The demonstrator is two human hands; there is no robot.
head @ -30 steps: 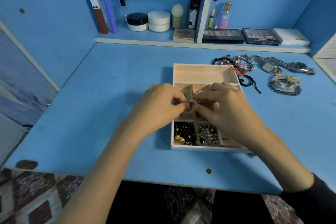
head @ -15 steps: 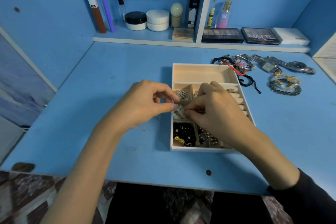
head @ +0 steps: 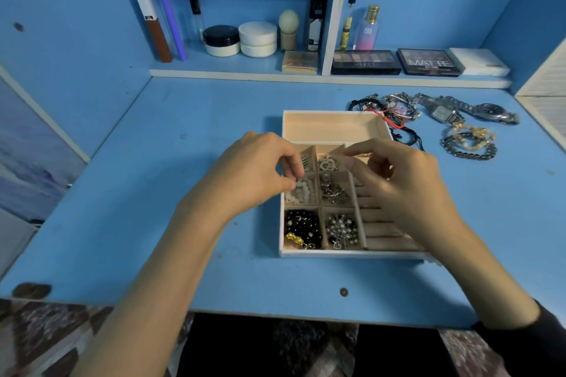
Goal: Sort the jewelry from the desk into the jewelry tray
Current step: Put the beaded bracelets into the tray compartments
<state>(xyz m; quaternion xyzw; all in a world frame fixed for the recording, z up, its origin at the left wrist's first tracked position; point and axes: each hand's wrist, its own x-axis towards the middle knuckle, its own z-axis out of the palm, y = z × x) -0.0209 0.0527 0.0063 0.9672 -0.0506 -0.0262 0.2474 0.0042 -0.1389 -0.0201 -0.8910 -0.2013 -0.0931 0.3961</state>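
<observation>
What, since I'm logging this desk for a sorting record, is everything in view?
jewelry tray: 1, pale wood, desk centre
white beads: 1 cluster, white, tray's middle-left compartment
black beads: 1 cluster, black with gold charm, front-left compartment
silver beads: 1 cluster, silver, front-middle compartment
heart pendant: 1, silver, small compartment behind
watches: 2, silver, desk's rear right
bracelets: several, black, red, silver, gold, beside the watches
jars: 2, black-lidded and white, shelf
palettes: 2, dark, shelf right
left hand: 1, pinching the white beads
right hand: 1, above the tray's right side, loosely curled, holding nothing visible
</observation>
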